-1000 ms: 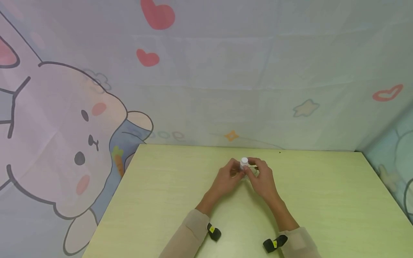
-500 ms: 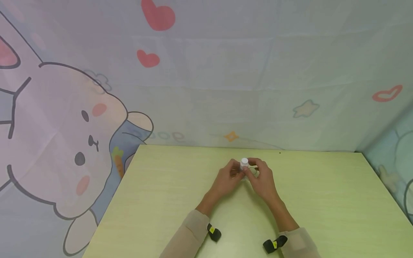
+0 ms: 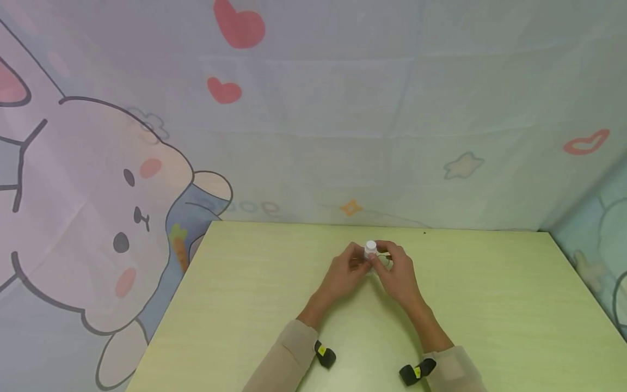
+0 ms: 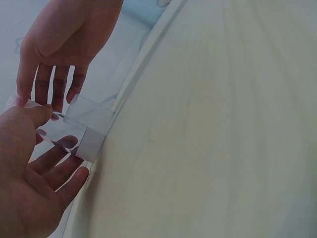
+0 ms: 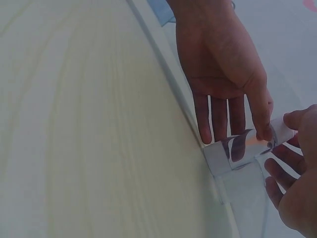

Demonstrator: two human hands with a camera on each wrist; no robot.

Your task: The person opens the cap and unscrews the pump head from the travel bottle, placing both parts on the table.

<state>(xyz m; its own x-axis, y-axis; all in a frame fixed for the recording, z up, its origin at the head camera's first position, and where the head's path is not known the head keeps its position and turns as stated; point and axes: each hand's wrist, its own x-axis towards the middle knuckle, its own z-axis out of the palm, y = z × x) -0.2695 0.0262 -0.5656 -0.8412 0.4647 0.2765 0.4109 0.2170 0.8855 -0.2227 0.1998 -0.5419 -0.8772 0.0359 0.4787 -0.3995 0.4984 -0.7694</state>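
A small white bottle (image 3: 370,252) with a white cap (image 3: 371,245) stands upright between both hands, towards the back of the table. My left hand (image 3: 345,274) pinches it from the left, thumb and fingertips at its side. From the right, my right hand (image 3: 399,275) grips it with the thumb near the cap. In the left wrist view the bottle's white lower end (image 4: 91,145) is right at the tabletop, and its middle looks shiny. Beside that end is a clear, see-through container (image 4: 89,113), partly under the right hand's fingers. Fingers hide much of the bottle's body.
A pale yellow-green table (image 3: 490,299) spreads around the hands. Behind it hangs a cloth backdrop (image 3: 343,109) printed with a rabbit and hearts. Black wrist cameras (image 3: 325,354) sit at both beige sleeves (image 3: 289,354). A dark cable (image 3: 618,299) shows at the far right.
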